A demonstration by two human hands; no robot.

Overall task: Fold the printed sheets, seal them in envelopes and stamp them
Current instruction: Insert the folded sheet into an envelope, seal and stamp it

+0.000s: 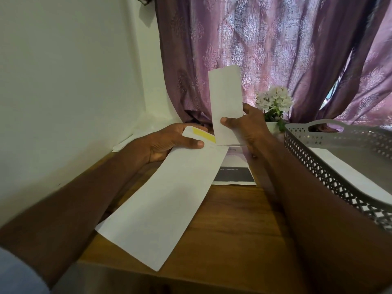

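step: insertion, judging by the layout. Folded sheet (226, 102) is poised at the mouth of the envelope (161, 200), not yet inside.
left hand (169, 143): grips the envelope near its open end, thumb on top, fingers under. Yellow strip (203, 134) on the flap shows beside the thumb.
right hand (244, 128): pinches the folded sheet low down, thumb in front. Sheet stands upright, lower edge just touching the envelope mouth.
envelope position: held above the bench (233, 230), slanting down toward the camera, free end unsupported.
handling: both are light, thin and floppy. The sheet is stiffer along its folds, so pinching near the leading edge keeps it from buckling. Envelope mouth likely needs spreading, and corners could snag.
risk: yellow strip is probably adhesive; keep the sheet off it.
other sheets: printed sheet (235, 172) lies flat on the bench under the hands.
basket (318, 158): grey, on the right, white paper (350, 177) inside.
background: small flower pot (273, 105), purple curtain (275, 49).
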